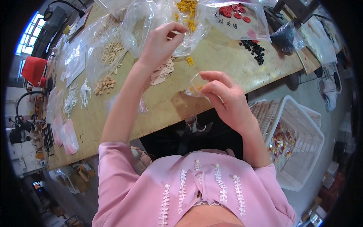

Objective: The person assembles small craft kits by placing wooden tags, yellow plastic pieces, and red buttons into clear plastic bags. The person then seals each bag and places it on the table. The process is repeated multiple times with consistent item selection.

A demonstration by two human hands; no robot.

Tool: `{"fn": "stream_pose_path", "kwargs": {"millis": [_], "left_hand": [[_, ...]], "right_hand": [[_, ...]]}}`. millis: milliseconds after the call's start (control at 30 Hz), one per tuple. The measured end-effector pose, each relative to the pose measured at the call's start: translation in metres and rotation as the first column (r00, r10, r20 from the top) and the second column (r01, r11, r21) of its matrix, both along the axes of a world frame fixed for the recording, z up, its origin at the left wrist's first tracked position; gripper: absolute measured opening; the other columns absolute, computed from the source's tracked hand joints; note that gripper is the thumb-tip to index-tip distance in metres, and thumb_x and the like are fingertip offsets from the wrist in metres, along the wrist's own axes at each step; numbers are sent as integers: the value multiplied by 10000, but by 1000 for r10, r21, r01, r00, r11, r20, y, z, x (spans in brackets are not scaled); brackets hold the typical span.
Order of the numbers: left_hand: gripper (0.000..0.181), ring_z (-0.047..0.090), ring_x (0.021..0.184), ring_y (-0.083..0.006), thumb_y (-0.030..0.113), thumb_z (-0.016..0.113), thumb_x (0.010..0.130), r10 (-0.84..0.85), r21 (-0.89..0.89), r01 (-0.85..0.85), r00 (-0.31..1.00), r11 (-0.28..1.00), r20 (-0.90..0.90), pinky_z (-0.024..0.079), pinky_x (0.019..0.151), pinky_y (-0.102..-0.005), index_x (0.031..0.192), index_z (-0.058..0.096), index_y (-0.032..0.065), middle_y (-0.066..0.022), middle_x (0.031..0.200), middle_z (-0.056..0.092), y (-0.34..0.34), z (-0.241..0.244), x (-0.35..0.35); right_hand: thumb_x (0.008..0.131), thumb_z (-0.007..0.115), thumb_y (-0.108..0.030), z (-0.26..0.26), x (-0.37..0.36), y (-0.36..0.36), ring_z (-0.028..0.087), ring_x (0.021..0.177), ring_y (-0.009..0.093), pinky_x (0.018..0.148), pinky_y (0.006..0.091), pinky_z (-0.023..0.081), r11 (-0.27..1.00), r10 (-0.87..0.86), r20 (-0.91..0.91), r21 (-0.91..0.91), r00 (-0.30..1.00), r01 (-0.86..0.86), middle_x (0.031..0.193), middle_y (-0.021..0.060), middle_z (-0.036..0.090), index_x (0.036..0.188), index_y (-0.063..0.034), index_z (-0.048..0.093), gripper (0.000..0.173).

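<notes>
My right hand (pixel 224 93) pinches the edge of a small clear plastic bag (pixel 194 88), which has something yellow inside, above the table's near edge. Over the bags at the back, my left hand (pixel 166 39) has its thumb and fingertips close together; whether something small is between them I cannot tell. It is beside an opened plastic bag of yellow plastic pieces (pixel 190 24). A single yellow piece (pixel 190 61) lies on the table between my hands. Flat pale pieces with holes (pixel 162 72) are piled below my left wrist.
Small wooden blocks (pixel 105 85), wooden sticks (pixel 113 53) and white cord bundles (pixel 85 92) lie at left. Red discs (pixel 236 12) in a bag and small black parts (pixel 253 51) are at back right. A white plastic basket (pixel 300 159) holding filled bags stands right of the table (pixel 181 105).
</notes>
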State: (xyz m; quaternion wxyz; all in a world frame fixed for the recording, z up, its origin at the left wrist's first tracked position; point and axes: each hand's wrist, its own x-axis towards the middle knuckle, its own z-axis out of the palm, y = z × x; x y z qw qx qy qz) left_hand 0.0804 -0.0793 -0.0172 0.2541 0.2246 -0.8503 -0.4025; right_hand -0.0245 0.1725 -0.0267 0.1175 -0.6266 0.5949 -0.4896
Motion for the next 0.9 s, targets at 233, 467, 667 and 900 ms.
{"fn": "stream_pose_path", "kwargs": {"millis": [233, 467, 667, 900], "left_hand": [[337, 743, 977, -318, 287, 755, 883, 154, -513, -44, 973, 857, 174, 581, 888, -417, 1160, 761, 94, -169, 1073, 763, -43, -45, -79], [343, 747, 917, -254, 293, 777, 910, 54, -274, 41, 943, 961, 328, 594, 833, -364, 1205, 770, 118, -124, 988, 776, -59, -43, -81], [248, 711, 901, -89, 126, 666, 1063, -36, 460, 17, 999, 888, 34, 547, 722, -189, 1258, 738, -10, -56, 1045, 758, -72, -42, -62], [287, 742, 881, -91, 135, 684, 1056, -35, 789, 171, 982, 590, -187, 630, 771, -199, 1309, 706, 0, -72, 1047, 771, -76, -36, -35]], "right_hand": [[897, 723, 76, -3, -3, 11, 703, 1094, 313, 873, 360, 581, 1000, -7, 50, 15, 999, 7, 1268, 142, 690, 1019, -22, 683, 162], [922, 705, 54, -6, -13, 17, 697, 1078, 336, 867, 375, 584, 1000, 5, 117, 24, 993, -8, 1267, 159, 676, 1022, -11, 664, 126], [907, 722, 69, -11, -16, 16, 716, 1049, 294, 844, 349, 585, 1000, -5, 106, 5, 994, 5, 1266, 138, 695, 1021, -26, 684, 153], [926, 700, 47, -7, -14, 18, 701, 1058, 340, 848, 378, 586, 1000, 10, 79, 12, 997, -11, 1251, 157, 679, 1028, -15, 661, 125]]}}
